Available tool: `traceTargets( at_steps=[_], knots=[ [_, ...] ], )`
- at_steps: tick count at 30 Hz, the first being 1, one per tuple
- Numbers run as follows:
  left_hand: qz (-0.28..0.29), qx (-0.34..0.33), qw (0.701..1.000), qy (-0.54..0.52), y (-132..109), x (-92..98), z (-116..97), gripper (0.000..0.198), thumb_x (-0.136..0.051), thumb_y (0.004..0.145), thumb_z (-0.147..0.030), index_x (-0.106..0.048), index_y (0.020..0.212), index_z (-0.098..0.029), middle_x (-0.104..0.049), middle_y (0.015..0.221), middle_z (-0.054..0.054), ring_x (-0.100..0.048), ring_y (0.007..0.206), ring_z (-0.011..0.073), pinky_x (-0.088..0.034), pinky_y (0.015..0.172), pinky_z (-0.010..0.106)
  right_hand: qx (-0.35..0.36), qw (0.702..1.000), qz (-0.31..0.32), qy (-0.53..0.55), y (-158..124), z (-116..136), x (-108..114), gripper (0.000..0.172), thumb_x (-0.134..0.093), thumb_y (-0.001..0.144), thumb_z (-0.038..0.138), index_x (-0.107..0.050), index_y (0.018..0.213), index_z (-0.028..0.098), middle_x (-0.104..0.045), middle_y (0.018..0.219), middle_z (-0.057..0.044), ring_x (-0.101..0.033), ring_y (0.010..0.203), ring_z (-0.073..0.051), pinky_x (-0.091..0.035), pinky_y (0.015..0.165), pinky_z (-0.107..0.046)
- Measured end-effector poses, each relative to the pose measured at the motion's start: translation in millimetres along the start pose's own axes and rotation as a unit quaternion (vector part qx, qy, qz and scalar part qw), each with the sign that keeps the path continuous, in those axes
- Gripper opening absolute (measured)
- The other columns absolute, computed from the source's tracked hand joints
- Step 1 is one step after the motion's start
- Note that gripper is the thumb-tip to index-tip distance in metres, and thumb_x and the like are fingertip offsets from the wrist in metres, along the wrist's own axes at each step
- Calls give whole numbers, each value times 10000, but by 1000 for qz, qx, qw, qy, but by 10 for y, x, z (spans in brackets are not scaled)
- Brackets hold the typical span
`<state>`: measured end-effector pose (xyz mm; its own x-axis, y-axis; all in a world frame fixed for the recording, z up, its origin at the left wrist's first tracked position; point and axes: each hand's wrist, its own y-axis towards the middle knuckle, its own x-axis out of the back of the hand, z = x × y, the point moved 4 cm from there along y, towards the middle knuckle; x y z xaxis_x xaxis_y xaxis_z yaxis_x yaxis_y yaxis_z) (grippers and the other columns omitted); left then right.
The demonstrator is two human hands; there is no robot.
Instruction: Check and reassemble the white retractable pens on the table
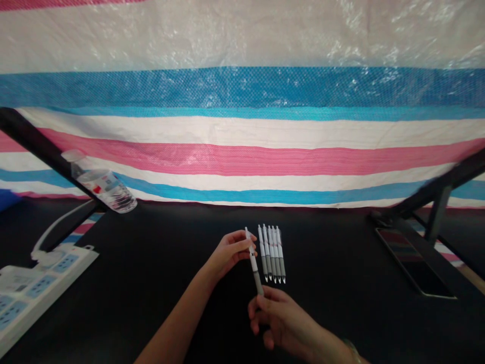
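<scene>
A white pen with a grey grip (254,264) is held between both hands above the black table. My left hand (234,251) pinches its upper, clip end between thumb and fingers. At the lower end, the fingertips of my right hand (278,316) are closed on the grey grip, hiding the tip. Just to the right lie several matching pens (272,253), side by side in a row, their silver tips toward me and their white push-button ends away.
On the left are a white power strip (53,277) with a plug in it and a clear water bottle (108,189) leaning by a black bar. A phone (413,262) lies on the right of the black table (170,232). A striped plastic sheet (242,159) hangs behind.
</scene>
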<state>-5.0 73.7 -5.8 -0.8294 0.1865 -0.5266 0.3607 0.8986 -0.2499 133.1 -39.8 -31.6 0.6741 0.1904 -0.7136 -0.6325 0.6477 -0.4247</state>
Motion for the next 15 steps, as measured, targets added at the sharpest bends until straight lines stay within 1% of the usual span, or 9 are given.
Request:
traceTargets(
  at_steps=[2,4,6,7,8,9,11,13,15],
  knots=[
    [-1,0,1000,0,1,0,1,299,-914,674,-320,-782,847,-115,-690,720,40,-672,636,143,-556,642,237,-5,1000,1,6,0,0,-3,393,-826,802,459,-656,903,119,-697,873,-69,-678,667,-146,-453,422,-169],
    [-3,-2,1000,0,6,11,0,298,-914,673,-322,-783,844,-116,-687,715,35,-667,630,137,-559,651,238,-12,1000,-1,12,3,0,-8,446,-798,820,485,-685,989,88,-711,926,-106,-689,692,-155,-463,427,-172],
    [-5,-3,1000,0,9,22,-1,306,-916,670,-328,-783,848,-116,-688,717,35,-666,630,137,-559,652,240,-18,1000,-4,21,7,1,-15,490,-790,822,498,-662,1084,105,-723,967,-116,-707,706,-172,-473,423,-180],
    [-5,-2,1000,0,8,24,-2,310,-916,669,-328,-784,851,-115,-690,720,37,-666,631,137,-558,650,241,-17,1000,-7,23,8,4,-18,477,-793,819,499,-644,1078,127,-728,965,-107,-713,698,-176,-468,409,-178],
    [-3,-2,1000,1,7,23,-2,314,-916,670,-329,-784,856,-113,-691,723,38,-666,630,137,-556,646,240,-14,1000,-11,23,10,10,-20,448,-802,814,497,-623,1032,149,-730,947,-90,-714,678,-174,-455,391,-172],
    [-1,-1,1000,1,5,20,-2,317,-916,671,-329,-783,859,-111,-692,723,39,-666,628,136,-554,642,238,-8,1000,-16,22,10,17,-20,422,-816,806,488,-595,965,166,-728,916,-70,-709,653,-166,-438,376,-162],
    [3,-1,1000,1,0,9,-2,321,-915,673,-329,-782,863,-106,-691,720,39,-666,626,135,-552,639,236,5,1000,-24,19,7,30,-19,430,-840,789,472,-530,848,181,-711,847,-35,-689,607,-138,-418,365,-145],
    [7,-3,1000,1,-4,-4,-4,320,-914,677,-327,-781,866,-106,-690,721,37,-665,629,133,-552,641,234,16,1000,-21,12,3,38,-18,452,-862,769,463,-517,837,179,-697,831,-19,-671,594,-118,-439,380,-147],
    [9,-5,1000,0,-6,-13,-6,310,-911,684,-320,-778,866,-108,-688,725,35,-664,634,131,-551,641,229,20,1000,-13,1,1,35,-15,467,-886,743,448,-537,891,176,-697,850,-16,-669,602,-117,-465,394,-158]
  ],
)
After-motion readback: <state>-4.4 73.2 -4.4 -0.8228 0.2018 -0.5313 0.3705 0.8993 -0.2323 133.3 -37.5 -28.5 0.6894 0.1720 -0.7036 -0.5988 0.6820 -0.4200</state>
